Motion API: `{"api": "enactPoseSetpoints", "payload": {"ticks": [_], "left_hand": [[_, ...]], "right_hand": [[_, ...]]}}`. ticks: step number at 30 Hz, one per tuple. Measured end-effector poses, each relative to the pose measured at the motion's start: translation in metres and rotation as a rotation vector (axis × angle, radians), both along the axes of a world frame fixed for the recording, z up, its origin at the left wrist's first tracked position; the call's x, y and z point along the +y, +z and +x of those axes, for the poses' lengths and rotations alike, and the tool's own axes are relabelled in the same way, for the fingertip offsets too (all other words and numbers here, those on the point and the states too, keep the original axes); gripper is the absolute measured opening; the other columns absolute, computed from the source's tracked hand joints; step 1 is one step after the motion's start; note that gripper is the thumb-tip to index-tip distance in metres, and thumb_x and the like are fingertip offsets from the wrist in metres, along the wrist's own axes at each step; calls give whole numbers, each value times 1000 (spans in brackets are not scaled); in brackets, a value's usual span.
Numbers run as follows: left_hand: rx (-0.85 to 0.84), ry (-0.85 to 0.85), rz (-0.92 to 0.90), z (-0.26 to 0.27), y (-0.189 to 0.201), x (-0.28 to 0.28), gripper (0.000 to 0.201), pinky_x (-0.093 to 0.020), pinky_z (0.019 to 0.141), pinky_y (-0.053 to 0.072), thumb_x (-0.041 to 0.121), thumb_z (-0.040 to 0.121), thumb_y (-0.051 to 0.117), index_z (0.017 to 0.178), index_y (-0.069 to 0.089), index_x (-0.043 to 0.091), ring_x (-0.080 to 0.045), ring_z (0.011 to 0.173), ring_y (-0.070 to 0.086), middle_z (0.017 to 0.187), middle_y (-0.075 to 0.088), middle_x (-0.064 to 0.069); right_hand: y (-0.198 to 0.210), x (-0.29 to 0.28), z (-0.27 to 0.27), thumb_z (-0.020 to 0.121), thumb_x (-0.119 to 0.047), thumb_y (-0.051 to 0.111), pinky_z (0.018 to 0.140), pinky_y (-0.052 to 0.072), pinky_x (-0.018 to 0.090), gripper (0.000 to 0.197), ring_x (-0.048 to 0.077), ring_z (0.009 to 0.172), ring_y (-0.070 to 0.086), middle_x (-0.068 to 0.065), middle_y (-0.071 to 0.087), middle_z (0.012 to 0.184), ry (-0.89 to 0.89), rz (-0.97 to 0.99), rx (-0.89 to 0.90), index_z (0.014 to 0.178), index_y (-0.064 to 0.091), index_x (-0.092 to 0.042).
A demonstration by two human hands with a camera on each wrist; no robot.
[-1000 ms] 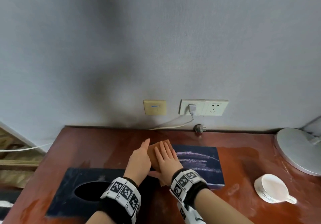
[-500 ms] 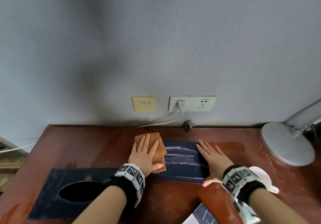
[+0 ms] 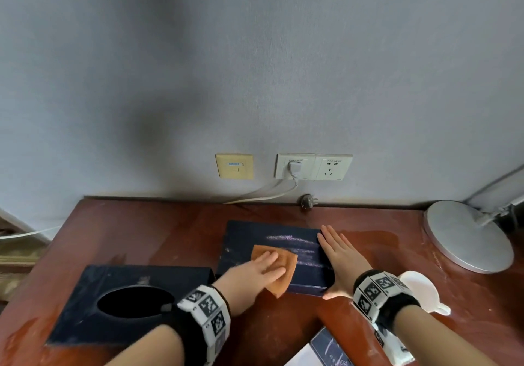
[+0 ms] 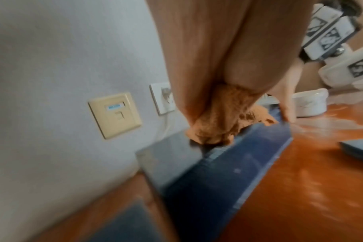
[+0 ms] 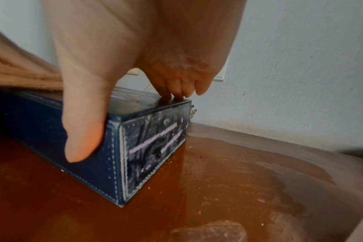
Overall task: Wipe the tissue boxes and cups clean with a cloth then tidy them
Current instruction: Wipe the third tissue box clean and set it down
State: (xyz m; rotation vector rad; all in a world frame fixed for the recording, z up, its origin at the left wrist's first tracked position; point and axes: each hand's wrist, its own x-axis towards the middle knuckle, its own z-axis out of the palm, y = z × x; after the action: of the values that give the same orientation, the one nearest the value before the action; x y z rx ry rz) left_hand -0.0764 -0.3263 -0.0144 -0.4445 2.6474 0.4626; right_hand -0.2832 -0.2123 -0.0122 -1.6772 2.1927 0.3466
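Observation:
A dark blue tissue box (image 3: 272, 232) lies in the middle of the red-brown table (image 3: 141, 229), with pale streaks across its top. My left hand (image 3: 255, 272) presses an orange cloth (image 3: 289, 260) flat onto the box's near top, fingers straight. In the left wrist view the cloth (image 4: 215, 124) bunches under the fingers on the box (image 4: 218, 180). My right hand (image 3: 343, 257) lies flat along the box's right end. Its thumb rests on the front side of the box (image 5: 153, 147). A white cup (image 3: 419, 283) stands at the right, partly hidden by my right wrist.
A second dark tissue box (image 3: 85, 309) with an oval opening sits at the near left. A round grey lamp base (image 3: 465, 235) stands at the far right. A loose plug (image 3: 307, 201) lies by the wall under the sockets (image 3: 314, 166). A dark booklet (image 3: 329, 348) lies at the near edge.
My right hand left the cloth and settled on the box's right end. My left hand slid the cloth from the box's far left corner toward the near middle of the top.

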Motion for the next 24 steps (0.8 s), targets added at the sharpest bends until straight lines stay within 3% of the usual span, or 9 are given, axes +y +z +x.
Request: {"api": "enactPoseSetpoints", "payload": {"ticks": [2, 6, 8, 9, 11, 13, 15, 20, 24], "left_hand": [[69, 195, -37, -4, 2, -27, 72, -28, 117, 13, -5, 92, 34, 152, 6, 24, -23, 147, 4, 158, -12, -7], [-76, 372, -193, -12, -8, -25, 66, -39, 118, 9, 0, 95, 30, 150, -4, 7, -35, 146, -1, 156, -9, -22], [96, 323, -260, -14, -24, -3, 59, -44, 110, 31, -2, 89, 28, 146, 14, 0, -44, 138, 27, 150, 19, -32], [153, 272, -251, -12, -33, 8, 55, -45, 96, 47, 0, 82, 30, 137, 29, -1, -44, 124, 48, 138, 42, -31], [187, 165, -323, -6, -43, 28, 41, -43, 74, 57, 7, 82, 28, 120, 44, 6, -34, 103, 66, 115, 65, -21], [196, 40, -346, 1, -43, 36, 45, -38, 72, 59, 15, 83, 29, 116, 58, 11, -28, 100, 68, 110, 69, -16], [154, 27, -423, 5, -34, 21, 55, -35, 68, 59, 13, 69, 30, 103, 73, 10, -28, 95, 70, 105, 71, -15], [46, 396, -334, 10, -37, -17, 41, -47, 59, 58, 3, 58, 66, 98, 72, -4, -45, 87, 68, 101, 66, -32], [126, 383, -314, 8, -50, 19, 44, -53, 68, 55, -2, 95, 9, 115, 49, -2, -44, 97, 65, 107, 65, -31]], "right_hand": [[-1, 1, 0, 63, -55, 76, 113, -12, 31, 130, 21, 143, -18, 9, -20, 155, -2, -13, -10, 146, -14, -9], [-3, 1, -1, 64, -53, 76, 113, -13, 31, 129, 21, 143, -19, 9, -21, 154, -10, -25, -25, 146, -14, -10], [-5, 1, -1, 65, -53, 76, 113, -12, 31, 128, 21, 143, -19, 9, -22, 154, -9, -36, -32, 146, -14, -9], [-6, 1, -1, 65, -52, 76, 113, -12, 31, 128, 21, 143, -20, 9, -22, 154, -10, -35, -42, 146, -15, -9], [-7, 2, -1, 65, -52, 76, 114, -11, 30, 129, 20, 142, -20, 9, -23, 154, -17, -41, -55, 146, -16, -9], [-6, 3, -2, 64, -51, 77, 116, -8, 30, 131, 20, 142, -20, 8, -24, 154, -26, -42, -68, 146, -16, -9], [-5, 3, -2, 63, -50, 78, 116, -7, 29, 131, 19, 142, -20, 7, -24, 154, -37, -48, -79, 146, -16, -10], [-4, 4, -1, 63, -47, 79, 114, -6, 27, 131, 19, 142, -20, 7, -25, 153, -47, -52, -86, 146, -16, -10], [-5, 2, -2, 64, -46, 79, 115, -3, 27, 130, 18, 142, -20, 6, -25, 153, -45, -49, -89, 146, -16, -11]]}}
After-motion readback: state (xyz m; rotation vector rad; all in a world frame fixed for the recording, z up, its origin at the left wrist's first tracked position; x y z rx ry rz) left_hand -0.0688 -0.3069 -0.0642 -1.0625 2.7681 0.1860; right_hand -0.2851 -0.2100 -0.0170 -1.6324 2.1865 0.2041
